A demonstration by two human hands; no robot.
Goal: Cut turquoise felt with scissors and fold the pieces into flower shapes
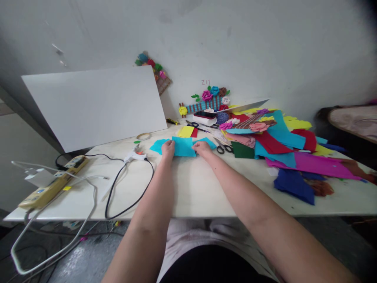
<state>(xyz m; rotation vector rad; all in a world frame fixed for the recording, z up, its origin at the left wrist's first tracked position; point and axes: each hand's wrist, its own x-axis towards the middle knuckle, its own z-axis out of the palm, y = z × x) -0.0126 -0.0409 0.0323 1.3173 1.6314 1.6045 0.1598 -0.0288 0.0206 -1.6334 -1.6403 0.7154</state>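
A rectangle of turquoise craft paper point(183, 146) is spread between my hands on the table. My left hand point(168, 149) pinches its left edge, and my right hand point(202, 148) pinches its right edge. More turquoise paper shows past each hand, a piece point(158, 146) on the left and a piece point(208, 142) on the right. Yellow paper point(186, 131) and a bit of red paper point(194, 133) lie just behind. Black-handled scissors point(224, 148) rest to the right of my right hand.
A glue gun point(135, 155) with a black cord lies left, near a tape roll point(143, 136) and a yellow power strip point(55, 181). A white board point(97, 106) leans on the wall. Coloured sheets point(318, 163) pile up right. A phone point(204, 114) rests on a white box.
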